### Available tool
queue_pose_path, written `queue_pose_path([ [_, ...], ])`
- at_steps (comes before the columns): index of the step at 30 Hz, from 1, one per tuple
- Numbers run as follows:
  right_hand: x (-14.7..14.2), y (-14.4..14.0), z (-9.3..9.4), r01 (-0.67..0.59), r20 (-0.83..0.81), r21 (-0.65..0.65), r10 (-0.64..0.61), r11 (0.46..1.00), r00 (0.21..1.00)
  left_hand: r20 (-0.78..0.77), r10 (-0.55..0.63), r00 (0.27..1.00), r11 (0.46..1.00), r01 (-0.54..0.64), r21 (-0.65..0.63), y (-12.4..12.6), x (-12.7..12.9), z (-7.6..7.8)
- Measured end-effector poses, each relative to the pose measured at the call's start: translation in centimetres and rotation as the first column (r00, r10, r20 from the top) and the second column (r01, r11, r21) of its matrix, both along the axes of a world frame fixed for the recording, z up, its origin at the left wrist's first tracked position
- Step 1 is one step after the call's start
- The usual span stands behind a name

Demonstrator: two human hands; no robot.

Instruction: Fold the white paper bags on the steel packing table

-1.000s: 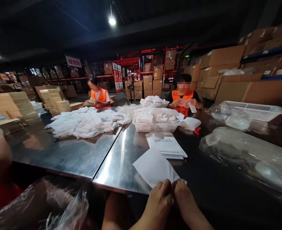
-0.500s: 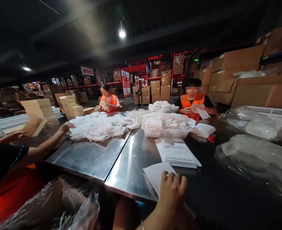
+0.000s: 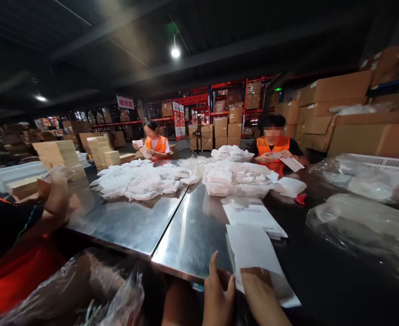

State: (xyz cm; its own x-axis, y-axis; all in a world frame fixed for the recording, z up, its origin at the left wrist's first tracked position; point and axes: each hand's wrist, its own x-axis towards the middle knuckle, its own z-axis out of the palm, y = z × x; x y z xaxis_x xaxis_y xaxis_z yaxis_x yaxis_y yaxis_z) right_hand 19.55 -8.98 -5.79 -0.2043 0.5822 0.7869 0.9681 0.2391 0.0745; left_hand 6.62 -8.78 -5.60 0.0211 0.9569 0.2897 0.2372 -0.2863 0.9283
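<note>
A white paper-like bag (image 3: 254, 246) lies tilted near the table's front edge, its upper end overlapping a stack of printed white bags (image 3: 250, 211). My right hand (image 3: 258, 283) reaches into or under the bag's near end, so its fingers are hidden; I cannot tell which. Beside the bag's left edge is my left hand (image 3: 220, 290), with its index finger stretched upward and the thumb apart. Its other fingers are partly hidden close to the bag.
White packets lie heaped (image 3: 141, 179) on the metal table (image 3: 131, 226); more fill a white basket (image 3: 236, 190). Clear plastic bags (image 3: 358, 226) lie right. A co-worker's arm (image 3: 55, 194) is at left; two people in orange vests sit opposite. A plastic-lined container (image 3: 84, 290) stands lower left.
The white bag has shifted right and up against the stack. My left hand has moved down and left, while my right hand now shows at the bag's near end. The left co-worker's arm has drawn back.
</note>
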Motion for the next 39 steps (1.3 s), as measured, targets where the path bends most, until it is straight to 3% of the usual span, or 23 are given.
queue_pose_path([
  [3, -1.1, -1.5, 0.3, 0.105, 0.09, 0.014, -0.106, 0.994, 0.99, 0.097, -0.091, 0.991, 0.985, 0.104, -0.141, 0.5, -0.2, 1.7],
  [7, -0.5, -3.0, 0.7, -0.001, 0.152, -0.009, 0.003, 1.0, 0.988, 0.155, -0.064, 0.986, 0.96, 0.103, -0.259, 1.6, -0.2, 2.2],
  [14, -0.8, -3.5, 2.0, -0.124, -0.088, -0.112, 0.114, 0.986, 0.99, 0.299, -0.078, 0.951, 0.907, 0.192, -0.376, 1.5, -0.8, 2.9],
  [19, -2.5, -3.1, 2.0, -0.138, -0.228, -0.108, 0.111, 0.985, 0.967, 0.417, -0.057, 0.907, 0.894, 0.232, -0.382, 1.1, -0.7, 2.3],
  [26, -2.6, -2.5, 0.6, -0.137, -0.251, -0.078, 0.113, 0.988, 0.961, 0.486, -0.007, 0.874, 0.868, 0.246, -0.43, 1.3, -0.5, 2.2],
  [34, -3.0, -3.1, 2.1, -0.201, -0.167, 0.083, 0.212, 0.976, 0.963, 0.553, 0.038, 0.832, 0.865, 0.25, -0.435, 1.5, -0.2, 2.2],
  [39, -2.9, -2.7, 1.0, -0.135, -0.097, 0.147, 0.151, 0.98, 0.984, 0.586, 0.07, 0.808, 0.87, 0.238, -0.433, 1.4, 0.0, 2.3],
])
